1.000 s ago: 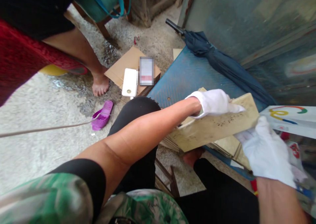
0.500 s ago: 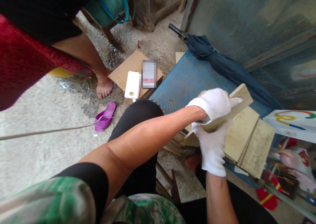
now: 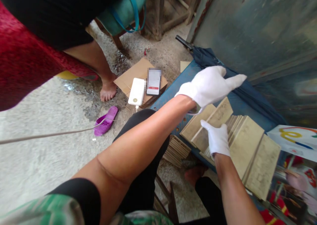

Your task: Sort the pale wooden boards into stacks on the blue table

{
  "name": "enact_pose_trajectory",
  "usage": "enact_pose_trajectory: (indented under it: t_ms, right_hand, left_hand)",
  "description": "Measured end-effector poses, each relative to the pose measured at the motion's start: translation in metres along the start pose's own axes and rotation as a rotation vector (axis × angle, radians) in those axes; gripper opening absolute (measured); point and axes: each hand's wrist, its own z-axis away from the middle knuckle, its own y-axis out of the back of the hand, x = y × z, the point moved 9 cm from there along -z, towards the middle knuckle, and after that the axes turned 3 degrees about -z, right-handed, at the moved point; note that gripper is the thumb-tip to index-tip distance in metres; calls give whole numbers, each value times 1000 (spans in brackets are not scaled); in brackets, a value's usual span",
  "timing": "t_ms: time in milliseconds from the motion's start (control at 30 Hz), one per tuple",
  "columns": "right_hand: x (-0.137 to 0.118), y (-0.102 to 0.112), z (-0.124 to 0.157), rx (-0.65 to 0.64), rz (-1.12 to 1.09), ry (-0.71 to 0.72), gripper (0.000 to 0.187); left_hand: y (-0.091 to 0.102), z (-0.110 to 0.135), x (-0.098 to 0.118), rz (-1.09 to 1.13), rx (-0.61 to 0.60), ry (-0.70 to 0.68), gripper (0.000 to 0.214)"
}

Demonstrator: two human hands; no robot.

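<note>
Thin beige boards (image 3: 249,145) stand leaning in a row on a blue bench. My left hand (image 3: 210,84), in a white glove, is above them with its fingers stretched out and nothing in it. My right hand (image 3: 219,140), gloved too, is lower down at a tilted beige board (image 3: 214,116). Its thumb lies over the face of that board, and the other fingers are mostly hidden among the boards. Another board (image 3: 195,122) lies behind the tilted one, towards the left. Below the bench edge is a stack of similar boards (image 3: 176,152).
A folded dark umbrella (image 3: 257,96) lies along the back of the blue bench (image 3: 170,89). A cardboard box (image 3: 135,71) holds a white power bank (image 3: 136,91) and a phone (image 3: 154,83). Another person's bare foot (image 3: 108,88) and a purple slipper (image 3: 106,121) are at left.
Both hands were on one raised board. That board is now down among the others; my left hand has let go and lifted away, while my right hand stays low at the boards.
</note>
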Motion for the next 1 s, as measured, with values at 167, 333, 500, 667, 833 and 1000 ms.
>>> enact_pose_trajectory:
  t_ms: [167, 333, 500, 667, 833, 1000]
  right_hand:
    - [23, -20, -20, 11, 72, -106, 110]
    - [31, -35, -19, 24, 228, -176, 117]
    - [24, -43, -13, 25, 326, -202, 120]
    - [15, -46, -10, 26, 339, -232, 120]
    - [10, -50, -7, 33, 368, -255, 119]
    - [11, -52, -2, 57, 371, -279, 113]
  left_hand:
    - [11, 3, -3, -28, 44, 29, 48]
    - [9, 5, -3, -34, 31, 37, 44]
    - [12, 6, -4, -64, 18, 53, 42]
    - [12, 7, -5, -61, 10, 68, 40]
    - [10, 6, -3, -74, -11, 39, 45]
    - [4, 5, -4, -83, -30, 35, 46]
